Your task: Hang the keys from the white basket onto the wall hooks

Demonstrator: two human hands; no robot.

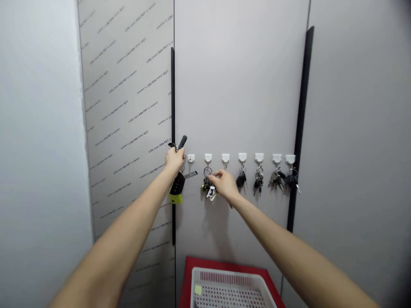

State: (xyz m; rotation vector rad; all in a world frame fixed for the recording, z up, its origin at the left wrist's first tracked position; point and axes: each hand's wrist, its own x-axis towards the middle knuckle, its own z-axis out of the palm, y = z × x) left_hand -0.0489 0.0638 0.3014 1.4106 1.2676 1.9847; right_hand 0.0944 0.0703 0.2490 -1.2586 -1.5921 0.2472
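Observation:
A bunch of keys with a black fob (177, 184), a yellow-green end and a dark ribbed piece is in my left hand (175, 160), whose fingers are closed around it just left of the first white hook (191, 158). From the second hook (208, 158) hangs a key ring with small brass and silver keys (208, 188). My right hand (224, 183) pinches at this bunch, thumb and fingertips close together by the ring. Behind that hand, the third hook (225, 158) holds something mostly hidden.
More key bunches hang to the right: black keys (241, 179), a ringed bunch (258, 183) and others by the black handle strip (302, 115). Another dark strip (173, 94) runs left. Below, a white perforated basket (231, 277) rests on a red surface (189, 267).

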